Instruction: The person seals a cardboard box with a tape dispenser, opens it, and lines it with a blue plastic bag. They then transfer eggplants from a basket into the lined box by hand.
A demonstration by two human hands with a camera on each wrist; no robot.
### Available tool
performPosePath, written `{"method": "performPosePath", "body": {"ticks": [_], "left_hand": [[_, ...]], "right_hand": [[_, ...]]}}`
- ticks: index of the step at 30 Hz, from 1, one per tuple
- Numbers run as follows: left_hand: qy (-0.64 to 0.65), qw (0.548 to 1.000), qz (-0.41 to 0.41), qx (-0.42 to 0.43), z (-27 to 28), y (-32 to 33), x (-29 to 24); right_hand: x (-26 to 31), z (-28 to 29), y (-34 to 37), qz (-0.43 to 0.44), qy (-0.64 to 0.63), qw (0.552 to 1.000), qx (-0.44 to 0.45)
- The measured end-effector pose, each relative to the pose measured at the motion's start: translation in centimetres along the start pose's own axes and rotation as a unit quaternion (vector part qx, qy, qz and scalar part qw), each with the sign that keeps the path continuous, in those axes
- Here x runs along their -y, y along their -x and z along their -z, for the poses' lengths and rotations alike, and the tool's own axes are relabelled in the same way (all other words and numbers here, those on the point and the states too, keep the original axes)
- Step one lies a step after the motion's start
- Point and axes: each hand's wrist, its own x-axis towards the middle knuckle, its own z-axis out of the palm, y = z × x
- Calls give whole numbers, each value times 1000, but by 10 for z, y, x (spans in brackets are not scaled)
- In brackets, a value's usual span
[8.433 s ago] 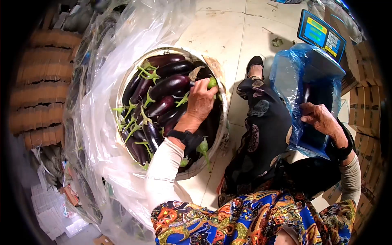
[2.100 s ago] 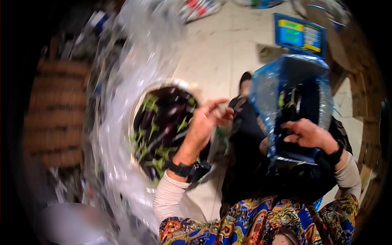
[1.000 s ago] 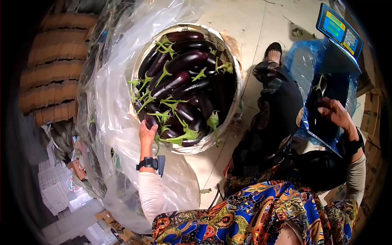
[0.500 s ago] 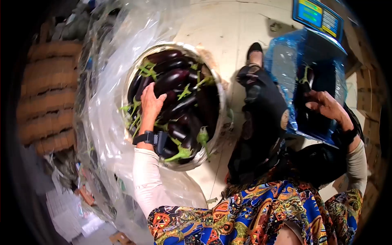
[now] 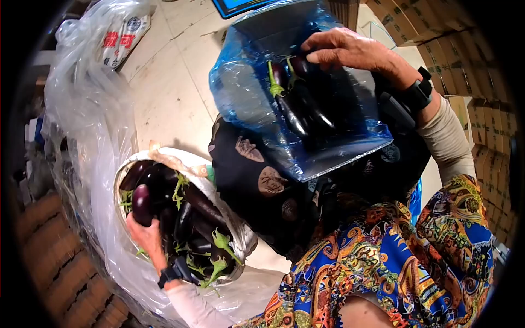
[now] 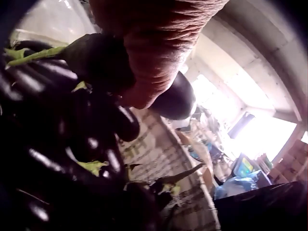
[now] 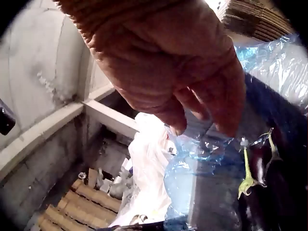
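My left hand (image 5: 146, 234) grips a dark purple eggplant (image 5: 143, 203) over the round basket (image 5: 124, 164), which is heaped with more eggplants. In the left wrist view, the thumb wraps this eggplant (image 6: 176, 100), and its green stem end points left. My right hand (image 5: 350, 53) hovers over the far part of a box lined with blue plastic (image 5: 240, 101), fingers bent loosely and holding nothing. Below those fingers, several eggplants (image 5: 293, 116) with green stems lie in the box. The right wrist view shows the right hand (image 7: 168, 72) above the stems, fingertips apart from them.
A scale display (image 5: 235, 5) stands behind the box. Clear plastic sheeting (image 5: 90, 136) lies around the basket's left side. Stacked cartons (image 5: 465, 65) line the right, and flattened brown cardboard (image 5: 38, 240) lies lower left. My patterned trouser leg (image 5: 257, 180) is between basket and box.
The view has swung toward the box. My left hand, earlier over the heap, now grips an eggplant. My right hand has shifted from the near part of the box to its far part.
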Motion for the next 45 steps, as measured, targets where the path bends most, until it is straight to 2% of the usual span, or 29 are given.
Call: {"method": "performPosePath", "body": {"ticks": [1,2,3,5,7,9,11,13,15,17,19,20,23,24,25,27,29,31,33,34,37,39,41,42,43,45], "left_hand": [[23,1000,9,-15,15,-2,-11],[-17,998,-5,-61,27,-4,-18],[32,996,15,-76,43,-8,-36],[137,989,54,-2,82,-22,-73],[326,943,40,48,104,-32,-110],[553,801,143,177,119,-38,-147],[666,694,182,207,123,-39,-213],[698,637,145,293,110,-46,-251],[673,606,190,381,94,-55,-293],[642,611,168,431,68,-59,-332],[638,580,123,491,32,-64,-370],[625,591,103,499,15,-61,-366],[562,624,80,536,-47,-73,-391],[535,675,79,502,-55,-70,-404],[545,693,68,467,-69,-67,-412],[453,808,0,376,-93,-53,-428],[346,896,-65,271,-118,-34,-442],[363,852,-148,346,-160,-17,-450],[397,867,-197,225,-176,20,-450],[385,869,-236,204,-180,19,-448],[390,864,-251,196,-171,16,-442],[351,880,-272,168,-160,18,-448],[312,900,-249,175,-156,19,-455],[322,893,-237,209,-149,14,-455],[308,884,-226,270,-147,7,-452],[315,891,-221,241,-143,6,-447]], "right_hand": [[-2,2,2,-8,-18,1000,-22],[-3,5,3,-21,-22,999,-27],[-3,8,3,-33,-26,999,-31],[-7,9,3,-44,0,997,-57],[-19,10,4,-35,38,995,-88],[-36,7,0,-2,89,989,-122],[-37,10,-1,-8,91,988,-123],[-31,13,0,-17,85,989,-120],[-34,20,-3,-28,84,990,-111],[-40,27,-8,-21,75,990,-117],[-48,32,-14,4,60,989,-136],[-38,14,-14,2,62,986,-157],[-30,14,-14,-6,43,989,-140],[-27,11,-12,-6,29,988,-149],[-26,11,-12,-4,26,990,-140],[-21,13,-13,-1,22,992,-122],[-19,12,-15,13,21,990,-142],[-16,11,-19,21,3,988,-155],[-13,11,-21,19,11,988,-154],[-11,12,-22,20,15,988,-152],[6,17,-17,-10,47,994,-98],[8,14,-17,1,55,994,-92],[5,10,-22,18,71,994,-82],[-1,3,-27,8,82,994,-67],[-7,-2,-31,66,104,991,-59],[-9,-13,-33,48,150,988,4]]}}
